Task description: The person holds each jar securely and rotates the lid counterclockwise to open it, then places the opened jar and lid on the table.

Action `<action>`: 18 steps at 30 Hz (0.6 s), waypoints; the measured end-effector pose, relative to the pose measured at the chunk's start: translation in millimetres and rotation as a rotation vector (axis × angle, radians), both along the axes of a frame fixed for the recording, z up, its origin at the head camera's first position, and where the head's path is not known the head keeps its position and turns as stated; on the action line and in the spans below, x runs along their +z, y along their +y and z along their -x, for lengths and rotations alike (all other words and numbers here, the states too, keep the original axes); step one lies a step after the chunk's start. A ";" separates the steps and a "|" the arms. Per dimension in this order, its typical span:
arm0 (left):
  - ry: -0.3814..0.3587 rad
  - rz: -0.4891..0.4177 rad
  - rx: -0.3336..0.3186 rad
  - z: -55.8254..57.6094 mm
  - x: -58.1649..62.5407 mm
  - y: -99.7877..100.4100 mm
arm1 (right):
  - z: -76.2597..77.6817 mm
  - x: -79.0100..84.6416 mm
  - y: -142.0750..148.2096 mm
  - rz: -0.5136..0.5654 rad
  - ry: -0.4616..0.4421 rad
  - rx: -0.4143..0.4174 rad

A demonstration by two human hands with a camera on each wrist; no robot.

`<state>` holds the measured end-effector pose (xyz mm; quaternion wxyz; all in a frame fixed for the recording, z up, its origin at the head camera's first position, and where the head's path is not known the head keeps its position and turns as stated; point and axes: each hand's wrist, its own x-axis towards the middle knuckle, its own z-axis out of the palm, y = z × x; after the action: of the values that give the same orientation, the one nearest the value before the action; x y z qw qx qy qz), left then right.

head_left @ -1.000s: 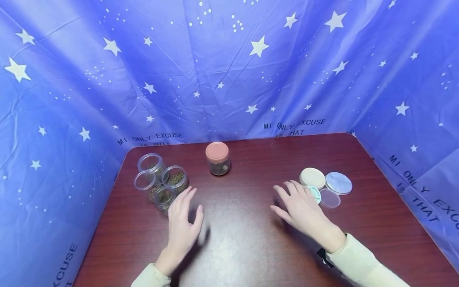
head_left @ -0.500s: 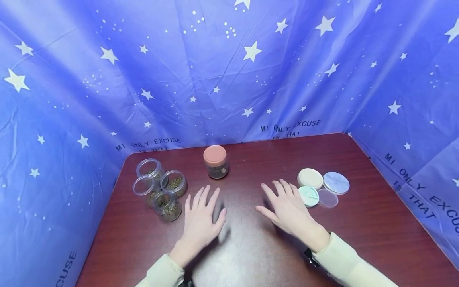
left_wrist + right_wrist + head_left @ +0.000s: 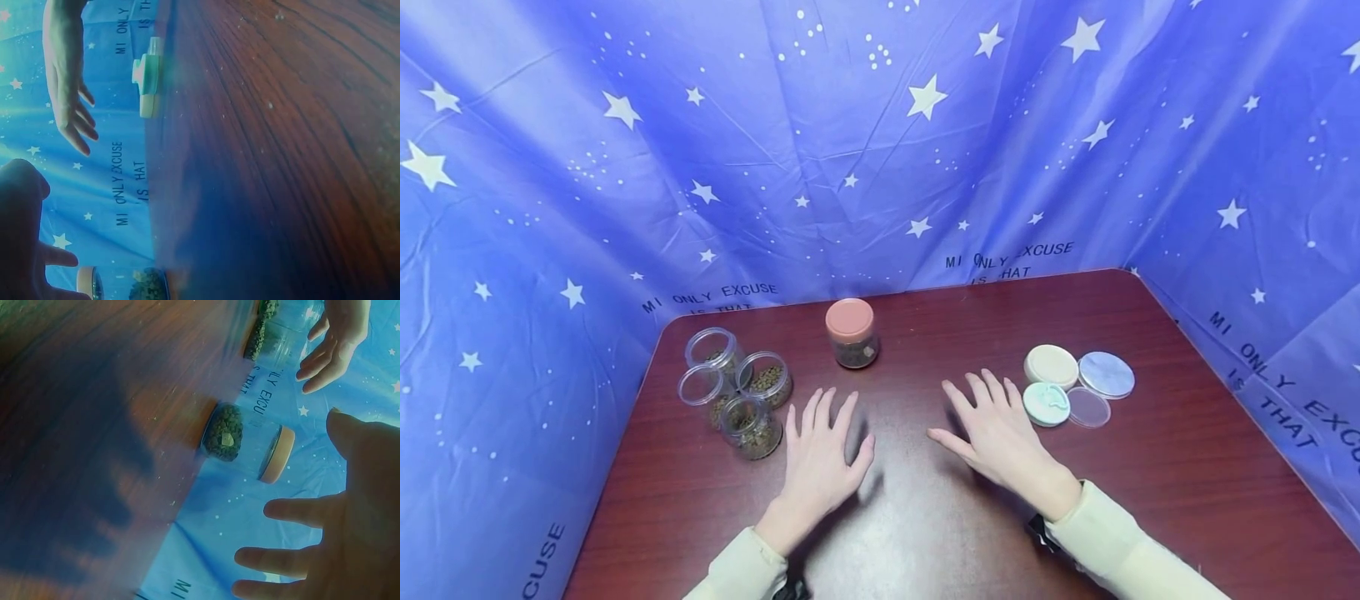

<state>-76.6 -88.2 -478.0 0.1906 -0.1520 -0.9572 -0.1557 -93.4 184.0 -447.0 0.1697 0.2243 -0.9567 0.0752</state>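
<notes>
My left hand (image 3: 818,458) hovers over the table with its fingers spread, holding nothing. Just left of it stand several lidless clear jars, the nearest jar (image 3: 756,433) partly filled with small brownish-green granules. Fingers apart and holding nothing, my right hand (image 3: 1003,437) is over the table beside a mint-green lid (image 3: 1047,404). Behind that lie a cream lid (image 3: 1050,367), a marbled blue-grey lid (image 3: 1107,375) and a clear disc (image 3: 1088,407). Between and beyond the hands stands a jar with a pink lid (image 3: 850,321); the right wrist view shows dark granules (image 3: 225,432) in its bottom.
The dark red wooden table (image 3: 940,517) reaches back to a blue star-printed curtain (image 3: 880,150) on three sides. An open jar (image 3: 711,346) stands at the back left of the cluster, near the table's left edge.
My left hand has moved right, away from the open jars, and its fingers have spread. My right hand has shifted left, uncovering the mint-green lid. The jars and lids stay in place.
</notes>
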 end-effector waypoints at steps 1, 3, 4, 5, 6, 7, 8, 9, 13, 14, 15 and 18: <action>0.002 0.000 -0.001 -0.2 -0.4 0.0 | 0.1 -0.3 0.2 0.000 0.003 0.002; 0.003 0.003 -0.002 -0.7 -0.9 -0.1 | 0.9 -0.6 0.2 0.002 0.007 0.005; 0.002 0.007 -0.002 -1.0 -1.1 -0.2 | 1.3 -0.7 0.2 0.000 0.005 0.005; 0.001 0.011 -0.001 -1.4 -1.3 -0.4 | 1.9 -0.8 -0.2 0.001 0.001 0.006; 0.000 0.017 -0.001 -1.8 -1.4 -0.7 | 2.9 -0.9 -0.8 0.003 -0.005 0.006; -0.002 0.022 0.001 -2.2 -1.6 -1.0 | 4.3 -0.5 -1.6 0.007 -0.014 0.008; -0.004 0.027 0.001 -2.6 -1.6 -1.3 | 6.0 0.0 -2.7 0.012 -0.023 0.010; -0.006 0.032 0.000 -2.9 -1.7 -1.5 | 8.2 1.1 -4.1 0.014 -0.031 0.012; -0.006 0.040 -0.009 -4.1 -2.1 -2.5 | 24.4 8.8 -12.3 0.038 -0.044 0.051; -0.006 0.041 -0.012 -4.4 -2.1 -2.6 | 30.3 11.8 -14.9 0.037 -0.041 0.067; -0.004 0.043 -0.014 -4.5 -2.3 -2.7 | 36.8 15.3 -18.0 0.037 -0.039 0.082; -0.001 0.043 -0.017 -4.8 -3.0 -2.5 | 57.9 29.2 -30.5 0.020 -0.028 0.124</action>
<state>-71.9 -90.7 -481.0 0.1854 -0.1642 -0.9591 -0.1368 -151.3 153.5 -417.9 0.1534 0.2804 -0.9424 0.0982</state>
